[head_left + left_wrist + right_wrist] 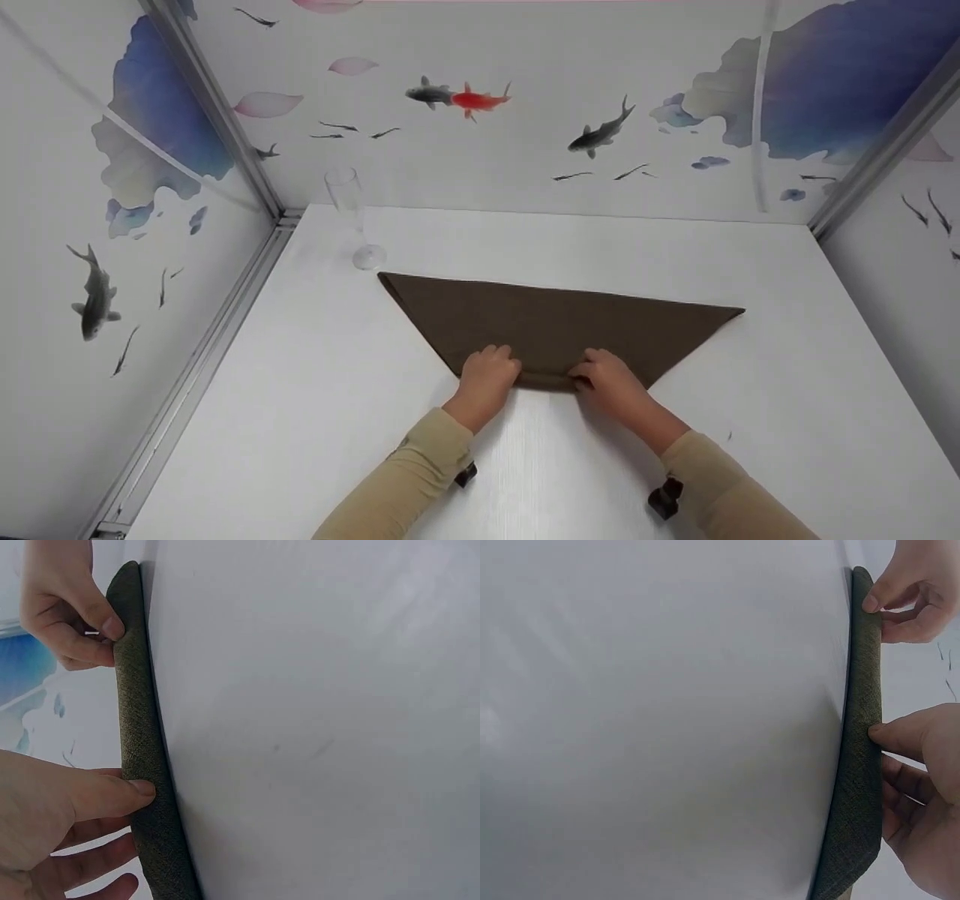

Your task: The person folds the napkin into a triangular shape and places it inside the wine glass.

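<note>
A dark brown cloth napkin point(555, 315) lies on the white table with its long straight edge at the far side. Its near side is folded over into a narrow band point(546, 381), which shows as a flat roll in both wrist views. My left hand point(487, 375) pinches the left part of this band, thumb point(131, 797) on the near face and fingers behind. On the right part, my right hand point(606, 379) pinches it the same way, its thumb point(889, 733) against the cloth. The two hands are a short distance apart.
A clear champagne flute point(367, 255) stands upright at the back left, close to the napkin's left corner. White panels with painted fish and leaves point(480, 135) rise behind and on both sides of the table point(300, 420), joined by metal corner rails point(217, 105).
</note>
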{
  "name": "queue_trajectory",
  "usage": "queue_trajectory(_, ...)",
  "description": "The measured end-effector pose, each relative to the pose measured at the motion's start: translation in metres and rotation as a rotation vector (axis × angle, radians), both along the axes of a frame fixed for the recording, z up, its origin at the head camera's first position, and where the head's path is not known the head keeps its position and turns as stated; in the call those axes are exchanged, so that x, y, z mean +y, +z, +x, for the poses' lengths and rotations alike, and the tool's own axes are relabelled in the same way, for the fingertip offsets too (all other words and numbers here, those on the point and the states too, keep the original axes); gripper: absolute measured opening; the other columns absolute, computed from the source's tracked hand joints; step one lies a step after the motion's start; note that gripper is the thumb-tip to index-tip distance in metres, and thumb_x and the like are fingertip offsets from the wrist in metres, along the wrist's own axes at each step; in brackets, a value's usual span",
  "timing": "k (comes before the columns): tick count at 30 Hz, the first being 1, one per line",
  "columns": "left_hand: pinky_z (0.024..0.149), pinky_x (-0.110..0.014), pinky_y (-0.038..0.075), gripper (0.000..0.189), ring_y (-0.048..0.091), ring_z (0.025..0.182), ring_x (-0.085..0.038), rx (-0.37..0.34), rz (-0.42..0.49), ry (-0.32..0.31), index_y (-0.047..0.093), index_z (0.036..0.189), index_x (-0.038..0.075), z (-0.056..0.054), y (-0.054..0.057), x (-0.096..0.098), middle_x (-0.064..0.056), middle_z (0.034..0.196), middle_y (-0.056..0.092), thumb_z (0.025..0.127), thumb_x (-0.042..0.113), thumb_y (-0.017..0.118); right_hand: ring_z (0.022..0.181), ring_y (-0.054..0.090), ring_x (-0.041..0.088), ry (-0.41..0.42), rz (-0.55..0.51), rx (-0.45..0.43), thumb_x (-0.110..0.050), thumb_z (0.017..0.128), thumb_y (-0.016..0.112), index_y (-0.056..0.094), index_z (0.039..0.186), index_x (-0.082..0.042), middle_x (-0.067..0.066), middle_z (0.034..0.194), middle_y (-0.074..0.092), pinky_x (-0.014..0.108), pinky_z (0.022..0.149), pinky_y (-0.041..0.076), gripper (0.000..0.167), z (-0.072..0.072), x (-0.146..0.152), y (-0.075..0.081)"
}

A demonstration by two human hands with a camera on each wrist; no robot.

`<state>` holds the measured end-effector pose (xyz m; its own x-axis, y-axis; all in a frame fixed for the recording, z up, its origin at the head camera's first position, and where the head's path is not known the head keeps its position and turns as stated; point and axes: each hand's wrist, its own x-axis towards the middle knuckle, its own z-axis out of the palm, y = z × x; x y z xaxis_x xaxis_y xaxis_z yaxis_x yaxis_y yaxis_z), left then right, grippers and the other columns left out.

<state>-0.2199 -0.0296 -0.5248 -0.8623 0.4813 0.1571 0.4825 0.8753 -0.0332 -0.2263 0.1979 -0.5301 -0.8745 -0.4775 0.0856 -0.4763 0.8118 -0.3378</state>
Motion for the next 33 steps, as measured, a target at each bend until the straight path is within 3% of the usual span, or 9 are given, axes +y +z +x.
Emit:
queue_trajectory(9,0.061,-0.029,0.052,0.017,0.063,0.08,-0.017,0.009,0.046,-0.014,0.071,0.099,0.015,0.002,-0.003,-0.004,-0.002,0.087,0.063,0.087,0.003,0.072,0.084,0.058,0.021,-0.08,-0.029,-0.006,0.002,0.083,0.074,0.07,0.091,-0.009,0.0,0.084,0.057,0.037,0.077,0.052,0.014,0.0,-0.003,-0.002)
queue_trajectory(21,0.059,-0.03,0.053,0.016,0.063,0.077,-0.018,0.004,0.059,-0.009,0.073,0.096,0.015,0.003,-0.006,-0.006,-0.003,0.085,0.062,0.086,0.002,0.072,0.068,0.05,0.016,0.022,0.113,0.246,0.003,0.079,0.076,0.072,0.081,-0.009,0.0,0.071,0.048,0.029,0.061,0.047,0.013,0.005,-0.006,-0.005)
queue_trajectory(26,0.061,-0.029,0.053,0.016,0.063,0.078,-0.017,-0.029,0.052,-0.005,0.073,0.096,0.015,0.004,-0.005,-0.006,-0.002,0.085,0.063,0.086,0.002,0.072,0.067,0.05,0.016,0.046,0.135,0.246,0.0,0.079,0.078,0.072,0.083,-0.009,0.0,0.071,0.049,0.03,0.061,0.048,0.011,0.008,-0.003,-0.008)
queue_trajectory(33,0.068,-0.029,0.054,0.018,0.064,0.084,-0.018,-0.086,0.085,-0.002,0.073,0.101,0.013,-0.004,-0.002,-0.005,-0.003,0.092,0.065,0.089,0.001,0.069,0.078,0.059,0.021,0.033,0.157,0.204,0.0,0.079,0.078,0.074,0.095,-0.006,0.005,0.083,0.059,0.036,0.07,0.053,0.018,0.005,-0.001,-0.002)
